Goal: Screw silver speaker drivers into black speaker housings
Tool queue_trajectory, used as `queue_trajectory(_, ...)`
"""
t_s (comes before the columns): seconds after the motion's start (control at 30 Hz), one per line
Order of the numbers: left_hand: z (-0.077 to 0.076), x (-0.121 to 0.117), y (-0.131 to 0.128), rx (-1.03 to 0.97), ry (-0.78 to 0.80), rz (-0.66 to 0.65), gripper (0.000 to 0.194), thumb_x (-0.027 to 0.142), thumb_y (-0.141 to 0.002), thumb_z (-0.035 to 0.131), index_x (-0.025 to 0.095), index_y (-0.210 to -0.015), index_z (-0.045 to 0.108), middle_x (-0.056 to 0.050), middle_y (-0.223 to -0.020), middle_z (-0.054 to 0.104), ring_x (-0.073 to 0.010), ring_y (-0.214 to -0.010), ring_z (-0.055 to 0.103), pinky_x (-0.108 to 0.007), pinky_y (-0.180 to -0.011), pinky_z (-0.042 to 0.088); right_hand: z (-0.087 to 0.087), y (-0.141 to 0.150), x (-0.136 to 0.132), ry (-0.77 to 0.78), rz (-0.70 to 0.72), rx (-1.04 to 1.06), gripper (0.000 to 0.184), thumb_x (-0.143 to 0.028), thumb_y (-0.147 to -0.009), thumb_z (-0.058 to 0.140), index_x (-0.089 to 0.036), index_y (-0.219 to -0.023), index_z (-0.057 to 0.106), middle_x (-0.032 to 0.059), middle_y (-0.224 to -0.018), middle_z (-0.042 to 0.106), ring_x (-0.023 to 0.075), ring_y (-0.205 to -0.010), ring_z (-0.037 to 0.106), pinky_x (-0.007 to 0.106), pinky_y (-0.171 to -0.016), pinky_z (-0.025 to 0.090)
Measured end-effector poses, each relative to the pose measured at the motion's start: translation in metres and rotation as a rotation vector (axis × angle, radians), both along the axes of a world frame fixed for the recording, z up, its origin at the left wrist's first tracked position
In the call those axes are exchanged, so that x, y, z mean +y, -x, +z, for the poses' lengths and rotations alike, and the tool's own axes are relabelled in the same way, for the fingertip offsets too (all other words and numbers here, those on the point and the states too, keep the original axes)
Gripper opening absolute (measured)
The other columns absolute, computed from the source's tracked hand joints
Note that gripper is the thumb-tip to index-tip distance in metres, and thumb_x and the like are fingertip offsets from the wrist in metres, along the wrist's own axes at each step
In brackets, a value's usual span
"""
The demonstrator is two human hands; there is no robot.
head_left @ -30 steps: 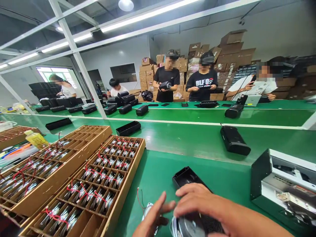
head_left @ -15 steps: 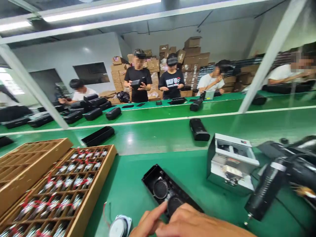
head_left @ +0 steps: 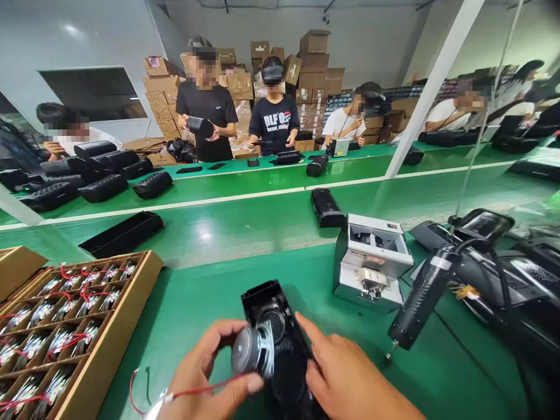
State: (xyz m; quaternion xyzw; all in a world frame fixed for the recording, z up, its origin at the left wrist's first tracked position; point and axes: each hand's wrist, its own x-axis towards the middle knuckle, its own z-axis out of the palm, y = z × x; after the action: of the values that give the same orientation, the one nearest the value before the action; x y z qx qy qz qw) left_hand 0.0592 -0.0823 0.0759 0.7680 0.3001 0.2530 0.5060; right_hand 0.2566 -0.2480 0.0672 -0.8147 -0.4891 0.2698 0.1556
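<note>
My left hand grips a round speaker driver with a silver frame and a red wire, fingers above and thumb below. The driver is tilted over the open black speaker housing, beside a round grille in its floor. My right hand holds the housing's right side, with its index finger along the edge and its thumb near the rim. The housing lies at a slant on the green bench. At the bottom edge, partly hidden by my left wrist, a second driver shows.
A divided cardboard box of drivers stands at left. To the right are a grey screw-feeder machine, a hanging electric screwdriver and black housings. Beyond, a conveyor carries black casings; co-workers stand and sit behind it.
My left hand has picked up a driver and brought it over the housing. My right hand has shifted to the housing's right side. The head view has swung right and slightly downward.
</note>
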Motion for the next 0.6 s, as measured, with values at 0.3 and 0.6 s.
queue_trajectory(0.3, -0.012, 0.004, -0.057, 0.209, -0.783, -0.273, 0.055, 0.026, -0.074, 0.091, 0.031, -0.124, 0.07, 0.001, -0.104, 0.077, -0.0245, -0.093, 0.076, -0.062, -0.129, 0.024, -0.024, 0.008, -0.023, -0.028, -0.056, 0.159, 0.079, -0.022, -0.091, 0.044, -0.013, -0.168, 0.031, 0.0031, -0.079, 0.074, 0.0231, -0.067, 0.066, 0.033, -0.061, 0.035)
queue_trajectory(0.6, -0.023, 0.001, -0.064, 0.498, -0.715, -0.216, 0.051, 0.02, -0.071, 0.082, 0.031, -0.12, 0.074, -0.006, -0.111, 0.081, -0.0376, -0.109, 0.068, -0.063, -0.112, 0.031, -0.017, 0.008, -0.018, 0.158, 0.039, 0.09, 0.085, -0.019, -0.09, 0.046, -0.014, -0.171, 0.021, 0.0061, -0.09, 0.08, 0.033, -0.079, 0.078, 0.037, -0.062, 0.034)
